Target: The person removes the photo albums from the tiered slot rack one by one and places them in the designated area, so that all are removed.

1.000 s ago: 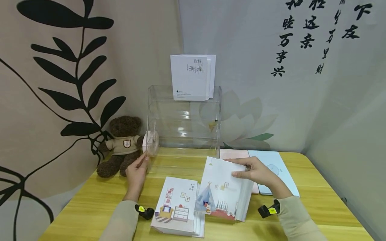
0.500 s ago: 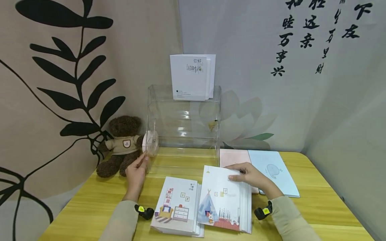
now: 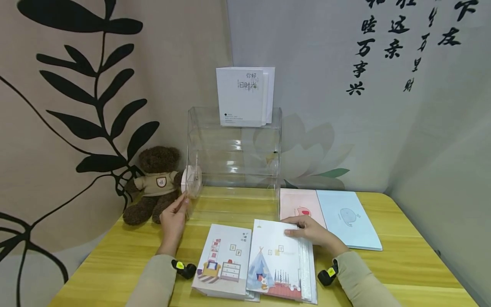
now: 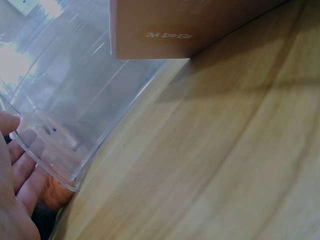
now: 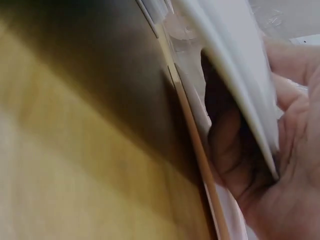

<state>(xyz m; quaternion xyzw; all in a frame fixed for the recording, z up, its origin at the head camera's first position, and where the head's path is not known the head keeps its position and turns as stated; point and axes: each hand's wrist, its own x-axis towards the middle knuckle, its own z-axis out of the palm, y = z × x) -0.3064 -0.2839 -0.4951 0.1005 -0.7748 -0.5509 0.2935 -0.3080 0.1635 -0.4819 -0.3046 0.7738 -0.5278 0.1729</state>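
My right hand grips a small stack of white notebooks by the upper right corner. The top cover has a blue tent, and layered edges fan out at the right. In the right wrist view the white stack runs between thumb and fingers, tilted over the table. Just left of it lies another pile of white notebooks, with an armchair and drawers on the cover. My left hand pinches the left front edge of a clear plastic rack; the left wrist view shows fingers behind the clear panel.
White notebooks stand upright on the rack's top tier. A brown teddy bear sits left of the rack, beside a white roundish item. A pink notebook and a light-blue one lie at the back right.
My right hand has brought the tent-cover stack down and left, close against the armchair pile. More of the pink notebook shows. My left hand has stayed at the rack.
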